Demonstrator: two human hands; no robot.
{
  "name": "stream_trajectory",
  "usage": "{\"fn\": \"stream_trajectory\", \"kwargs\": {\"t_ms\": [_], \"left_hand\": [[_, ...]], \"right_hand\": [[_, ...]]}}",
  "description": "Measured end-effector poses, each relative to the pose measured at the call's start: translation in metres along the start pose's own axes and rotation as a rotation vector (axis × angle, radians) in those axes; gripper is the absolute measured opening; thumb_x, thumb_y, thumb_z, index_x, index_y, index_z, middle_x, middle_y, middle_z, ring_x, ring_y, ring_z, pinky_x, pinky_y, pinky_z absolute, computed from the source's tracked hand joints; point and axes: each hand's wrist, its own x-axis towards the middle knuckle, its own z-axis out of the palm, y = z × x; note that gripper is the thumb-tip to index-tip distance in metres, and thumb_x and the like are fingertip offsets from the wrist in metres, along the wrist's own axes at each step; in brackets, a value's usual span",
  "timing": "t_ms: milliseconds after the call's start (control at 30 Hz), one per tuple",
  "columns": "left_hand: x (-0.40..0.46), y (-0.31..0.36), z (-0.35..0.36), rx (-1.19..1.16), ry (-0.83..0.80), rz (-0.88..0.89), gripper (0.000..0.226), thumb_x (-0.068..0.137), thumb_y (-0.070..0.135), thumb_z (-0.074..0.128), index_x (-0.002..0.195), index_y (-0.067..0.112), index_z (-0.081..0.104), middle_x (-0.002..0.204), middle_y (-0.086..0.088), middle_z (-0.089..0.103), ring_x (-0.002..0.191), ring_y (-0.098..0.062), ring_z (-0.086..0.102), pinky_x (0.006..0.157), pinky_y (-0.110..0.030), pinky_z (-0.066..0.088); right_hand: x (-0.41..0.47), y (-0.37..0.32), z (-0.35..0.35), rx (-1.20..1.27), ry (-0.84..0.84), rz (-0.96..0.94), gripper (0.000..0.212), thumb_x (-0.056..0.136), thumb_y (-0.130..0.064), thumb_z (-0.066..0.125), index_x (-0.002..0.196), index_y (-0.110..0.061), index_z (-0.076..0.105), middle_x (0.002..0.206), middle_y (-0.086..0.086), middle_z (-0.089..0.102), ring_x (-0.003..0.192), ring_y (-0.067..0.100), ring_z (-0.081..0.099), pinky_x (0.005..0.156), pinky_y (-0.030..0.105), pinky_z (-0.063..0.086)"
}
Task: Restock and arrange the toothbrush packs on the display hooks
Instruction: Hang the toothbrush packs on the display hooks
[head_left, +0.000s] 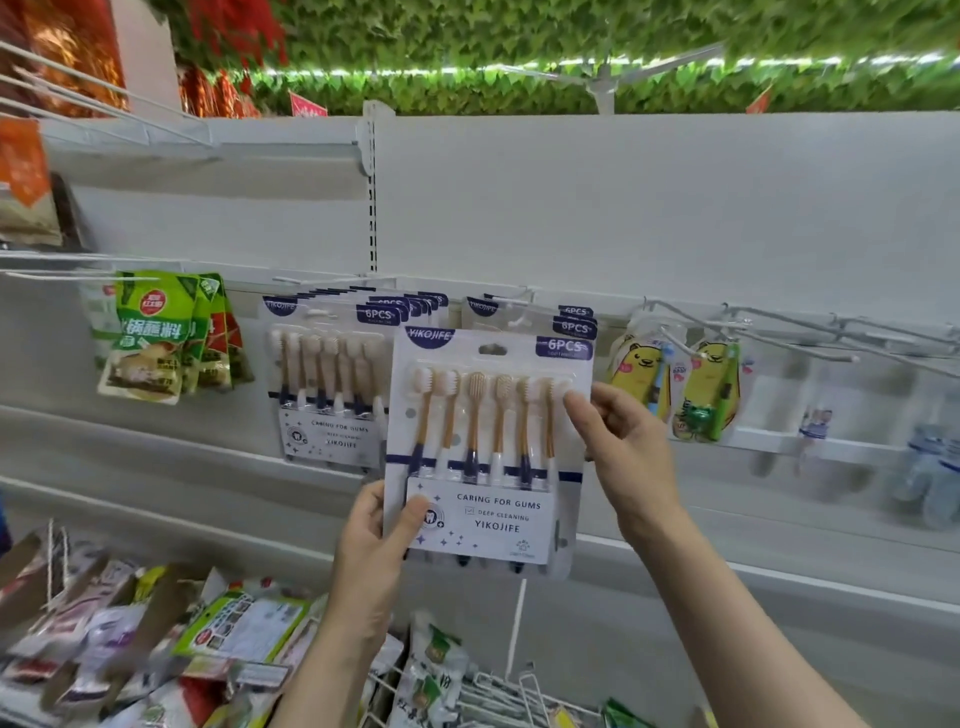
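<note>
A white-and-navy six-piece toothbrush pack (488, 452) is held up in front of the display rail. My left hand (382, 540) pinches its lower left corner, thumb on the front. My right hand (623, 441) grips its right edge beside the brush heads. Behind it, a few matching packs (574, 319) hang on a white hook (511, 300). To the left, several more of the same packs (327, 384) hang on another hook (311, 285).
Green snack pouches (156, 338) hang at the left. Yellow bear-print children's toothbrush packs (675, 387) hang at the right, beside bare metal hooks (831, 338). Mixed packets (156, 634) lie in bins below, with a wire rack (498, 696) near the bottom centre.
</note>
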Motion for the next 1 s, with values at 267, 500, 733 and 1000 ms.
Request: {"fn": "stream_trajectory", "kwargs": {"t_ms": [267, 500, 733, 1000], "left_hand": [[0.01, 0.017, 0.026, -0.003, 0.033, 0.052, 0.023, 0.09, 0.02, 0.067, 0.112, 0.014, 0.063, 0.1, -0.002, 0.075, 0.094, -0.015, 0.07, 0.082, -0.029, 0.052], [0.033, 0.001, 0.04, 0.007, -0.001, 0.024, 0.021, 0.092, 0.019, 0.066, 0.112, 0.015, 0.061, 0.101, -0.001, 0.074, 0.092, -0.013, 0.069, 0.079, -0.025, 0.05], [0.081, -0.023, 0.059, 0.069, -0.045, -0.01, 0.02, 0.093, 0.029, 0.065, 0.111, 0.021, 0.06, 0.108, 0.008, 0.07, 0.108, -0.015, 0.063, 0.091, -0.031, 0.047], [0.139, -0.035, 0.067, 0.166, -0.084, -0.058, 0.053, 0.09, 0.045, 0.065, 0.134, 0.021, 0.052, 0.135, 0.002, 0.058, 0.126, -0.02, 0.053, 0.107, -0.047, 0.042]], "right_hand": [[0.03, -0.01, -0.008, -0.018, 0.031, 0.004, 0.024, 0.092, -0.032, 0.071, 0.1, -0.009, 0.072, 0.07, -0.006, 0.055, 0.058, 0.001, 0.044, 0.056, 0.01, 0.04], [0.051, 0.005, -0.012, -0.067, 0.025, 0.06, 0.023, 0.091, -0.039, 0.071, 0.1, -0.019, 0.072, 0.066, -0.019, 0.059, 0.062, -0.001, 0.051, 0.062, 0.017, 0.043], [0.083, 0.024, -0.013, -0.103, 0.041, 0.179, 0.034, 0.087, -0.042, 0.075, 0.113, -0.022, 0.064, 0.102, -0.002, 0.077, 0.101, 0.017, 0.071, 0.094, 0.046, 0.056], [0.113, 0.034, -0.003, -0.161, 0.084, 0.213, 0.033, 0.092, -0.033, 0.071, 0.118, -0.017, 0.058, 0.107, 0.0, 0.074, 0.102, 0.015, 0.069, 0.078, 0.032, 0.055]]}}
